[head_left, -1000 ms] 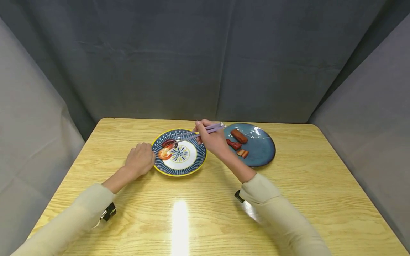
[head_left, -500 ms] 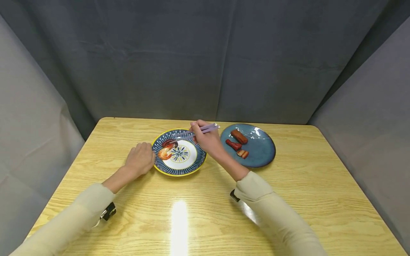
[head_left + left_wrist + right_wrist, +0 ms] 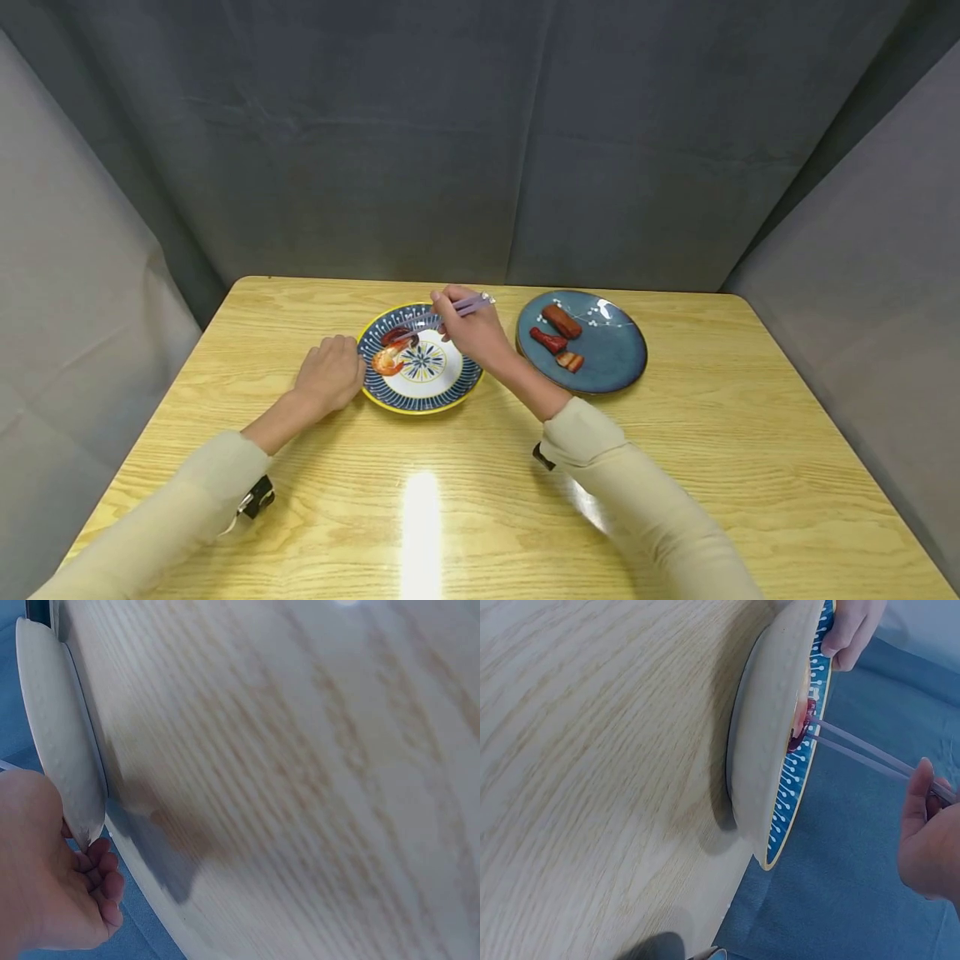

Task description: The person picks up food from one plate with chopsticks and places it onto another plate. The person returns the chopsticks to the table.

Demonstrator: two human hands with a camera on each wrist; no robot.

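Observation:
My left hand grips the left rim of a blue-and-white patterned plate with a yellow edge; in the left wrist view its curled fingers are at the plate's edge. On that plate, a shrimp lies against a dark red, glossy food piece. My right hand holds a pair of light purple chopsticks over the plate's right side. Their tips reach down to the dark red piece, as the chopsticks also show in the right wrist view.
To the right stands a dark blue plate with a white blossom pattern. It bears a brown meat block, a small red drumstick and a striped pork belly piece. A grey curtain hangs behind the wooden table.
My right hand has moved left with the chopsticks, their tips staying around the dark red piece. The blue plate is more fully uncovered. My left hand has stayed on the rim.

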